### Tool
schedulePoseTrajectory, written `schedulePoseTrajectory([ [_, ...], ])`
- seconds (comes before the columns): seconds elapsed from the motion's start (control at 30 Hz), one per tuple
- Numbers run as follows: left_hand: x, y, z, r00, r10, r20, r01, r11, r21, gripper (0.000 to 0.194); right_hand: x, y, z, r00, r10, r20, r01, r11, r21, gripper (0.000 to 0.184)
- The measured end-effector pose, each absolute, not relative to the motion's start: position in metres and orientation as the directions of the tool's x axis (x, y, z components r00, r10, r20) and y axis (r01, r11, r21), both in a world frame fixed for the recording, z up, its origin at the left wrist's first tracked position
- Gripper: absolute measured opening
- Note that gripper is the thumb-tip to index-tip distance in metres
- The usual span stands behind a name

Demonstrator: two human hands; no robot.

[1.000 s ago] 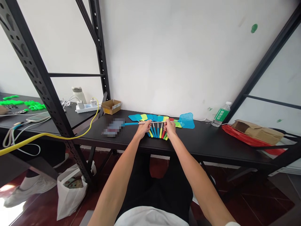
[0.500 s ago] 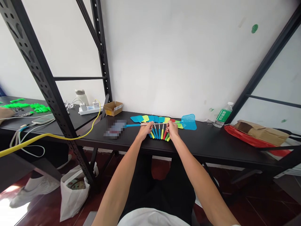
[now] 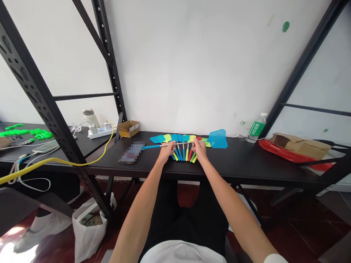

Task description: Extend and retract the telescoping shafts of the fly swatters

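Both my hands grip one blue fly swatter (image 3: 217, 138) held sideways over the black table (image 3: 246, 164). My left hand (image 3: 166, 151) is closed round its thin metal rod near the blue handle end (image 3: 150, 147). My right hand (image 3: 199, 149) is closed round the rod nearer the blue mesh head. Under the rod lies a row of several fly swatters (image 3: 182, 146) with blue, yellow, red and green handles pointing toward me.
A blurred flat object (image 3: 131, 152) lies left of the swatters, a small cardboard box (image 3: 128, 128) behind it. A green-labelled water bottle (image 3: 255, 128) and a brown paper bag on red plastic (image 3: 298, 146) stand right. A black rack post (image 3: 49, 109), yellow cable and power strip (image 3: 100, 130) are left.
My hands and the held swatter have kept their grip and place over the row. The view has shifted slightly as my head moved.
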State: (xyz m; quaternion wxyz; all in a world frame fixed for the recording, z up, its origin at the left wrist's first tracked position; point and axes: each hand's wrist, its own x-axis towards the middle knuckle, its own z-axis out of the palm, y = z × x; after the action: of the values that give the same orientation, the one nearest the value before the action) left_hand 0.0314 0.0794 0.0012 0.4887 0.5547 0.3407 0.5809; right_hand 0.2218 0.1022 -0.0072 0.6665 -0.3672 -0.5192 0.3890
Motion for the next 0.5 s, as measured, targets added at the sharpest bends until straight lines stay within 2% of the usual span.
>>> schedulePoseTrajectory([
  [0.2, 0.0329, 0.0834, -0.0005, 0.075, 0.945, 0.319, -0.184, -0.301, 0.936, 0.041, 0.2198, 0.0995, -0.008, 0.206, 0.876, 0.435, -0.089, 0.46, -0.884, 0.049],
  [0.5, 0.0314, 0.0881, -0.0063, 0.099, 0.942, 0.321, -0.182, -0.3, 0.936, 0.042, 0.2219, 0.0989, -0.0074, 0.254, 0.889, 0.38, -0.113, 0.418, -0.901, 0.044],
])
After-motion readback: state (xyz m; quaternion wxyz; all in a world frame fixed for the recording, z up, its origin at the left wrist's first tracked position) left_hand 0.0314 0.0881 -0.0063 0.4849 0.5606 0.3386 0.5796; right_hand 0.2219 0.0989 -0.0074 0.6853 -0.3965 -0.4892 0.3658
